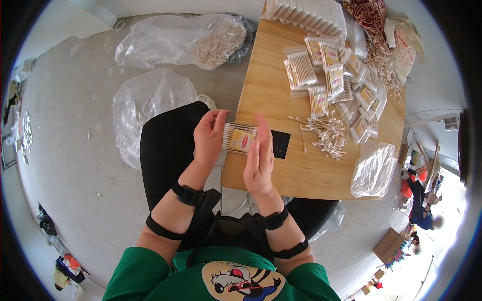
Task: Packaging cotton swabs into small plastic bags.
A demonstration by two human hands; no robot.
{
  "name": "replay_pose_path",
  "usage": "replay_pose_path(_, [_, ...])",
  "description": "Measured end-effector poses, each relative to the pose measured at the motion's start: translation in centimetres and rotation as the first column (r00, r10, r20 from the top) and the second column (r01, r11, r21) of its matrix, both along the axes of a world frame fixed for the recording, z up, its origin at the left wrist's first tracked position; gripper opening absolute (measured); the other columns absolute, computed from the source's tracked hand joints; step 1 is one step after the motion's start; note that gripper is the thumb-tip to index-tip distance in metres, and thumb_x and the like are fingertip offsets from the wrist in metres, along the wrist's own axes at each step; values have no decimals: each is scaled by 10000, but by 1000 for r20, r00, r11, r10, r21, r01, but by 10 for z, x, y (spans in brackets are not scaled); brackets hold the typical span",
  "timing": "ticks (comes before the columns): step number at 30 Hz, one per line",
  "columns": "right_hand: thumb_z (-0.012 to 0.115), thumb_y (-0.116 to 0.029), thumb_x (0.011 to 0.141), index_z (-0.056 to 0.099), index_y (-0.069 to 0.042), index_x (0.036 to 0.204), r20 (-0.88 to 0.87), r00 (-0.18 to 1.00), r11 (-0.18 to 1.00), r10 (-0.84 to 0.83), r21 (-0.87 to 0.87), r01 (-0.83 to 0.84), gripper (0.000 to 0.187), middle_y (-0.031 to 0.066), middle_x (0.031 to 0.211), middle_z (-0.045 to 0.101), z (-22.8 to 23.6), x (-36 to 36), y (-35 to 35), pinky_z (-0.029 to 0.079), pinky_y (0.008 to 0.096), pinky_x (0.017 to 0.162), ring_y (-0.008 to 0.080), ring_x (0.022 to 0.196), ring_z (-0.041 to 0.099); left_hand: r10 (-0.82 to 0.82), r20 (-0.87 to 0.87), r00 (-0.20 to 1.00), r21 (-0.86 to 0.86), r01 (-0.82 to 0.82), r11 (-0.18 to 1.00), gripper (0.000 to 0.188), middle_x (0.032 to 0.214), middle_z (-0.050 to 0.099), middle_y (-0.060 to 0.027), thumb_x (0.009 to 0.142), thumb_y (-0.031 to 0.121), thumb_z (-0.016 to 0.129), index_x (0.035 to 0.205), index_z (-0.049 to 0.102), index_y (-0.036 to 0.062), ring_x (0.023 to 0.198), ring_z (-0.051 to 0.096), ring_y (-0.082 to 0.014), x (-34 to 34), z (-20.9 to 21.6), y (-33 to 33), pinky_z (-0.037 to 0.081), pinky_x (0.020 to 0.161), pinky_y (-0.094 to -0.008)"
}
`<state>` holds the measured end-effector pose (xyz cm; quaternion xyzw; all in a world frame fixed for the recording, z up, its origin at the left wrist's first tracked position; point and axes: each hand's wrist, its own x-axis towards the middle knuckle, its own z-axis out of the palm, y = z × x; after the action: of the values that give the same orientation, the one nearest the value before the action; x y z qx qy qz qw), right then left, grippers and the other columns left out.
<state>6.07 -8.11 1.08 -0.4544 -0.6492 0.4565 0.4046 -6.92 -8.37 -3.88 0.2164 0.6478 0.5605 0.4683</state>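
Observation:
A small clear packet of cotton swabs (pixel 232 134) with a yellow label is between my hands, just over the near left edge of the table. My left hand (pixel 208 139) is closed on the packet's left end, thumb pointing up along it. My right hand (pixel 261 159) has its fingers stretched out flat against the packet's right end. Just right of that hand, a black flat rectangle (pixel 281 144) lies on the table. Loose cotton swabs (pixel 329 136) are heaped farther right. Beyond them lies a pile of filled swab packets (pixel 334 80).
Stacked white packs (pixel 306 17) stand at the wooden table's (pixel 271 70) far end. Clear empty bags (pixel 374 170) lie at its near right corner. More loose swabs (pixel 385 70) spill from a cloth sack at far right. Large plastic bags (pixel 150 100) rest on the floor at left.

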Motion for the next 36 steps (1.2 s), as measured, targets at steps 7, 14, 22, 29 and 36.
replay_pose_path(7, [368,-159,1068,320,54,1493,-8,999,999,40,32,-39,478,234,1518,388,-4,3,3,313,412,1148,362,1392,406,37,-265,964,34,-29,999,235,763,594,7,1023,223,600,1045,690,7,704,479,-48,5,-3,-1,425,635,-225])
replay_pose_path(14, [374,-129,1065,295,67,1498,-121,992,996,-34,-90,23,482,190,1518,405,6,3,3,318,405,1148,317,1397,406,-55,-302,952,-56,40,998,221,849,656,8,1030,183,580,1078,677,-9,766,522,-51,0,4,0,458,702,-219])
replay_pose_path(22, [603,-159,927,421,34,1454,720,693,917,20,263,-300,590,184,1520,427,5,27,10,288,530,1166,346,1426,386,-3,-511,859,115,71,991,168,795,649,-103,990,162,630,1010,664,-1,667,563,-154,2,5,6,486,641,-287])
replay_pose_path(29, [637,-144,887,483,12,1412,638,770,915,-28,327,-238,568,158,1505,454,10,43,5,323,471,1164,310,1412,413,-107,-479,871,-39,101,994,262,956,669,-131,1005,221,608,1119,623,-15,832,626,-235,-7,5,4,501,754,-332])
replay_pose_path(36, [669,-14,805,637,-54,1070,520,611,786,-596,535,311,269,143,1088,627,7,166,12,468,454,919,358,1029,572,111,-924,367,255,371,893,263,1042,636,-171,887,65,639,1142,612,8,963,603,-350,5,45,0,487,841,-420])
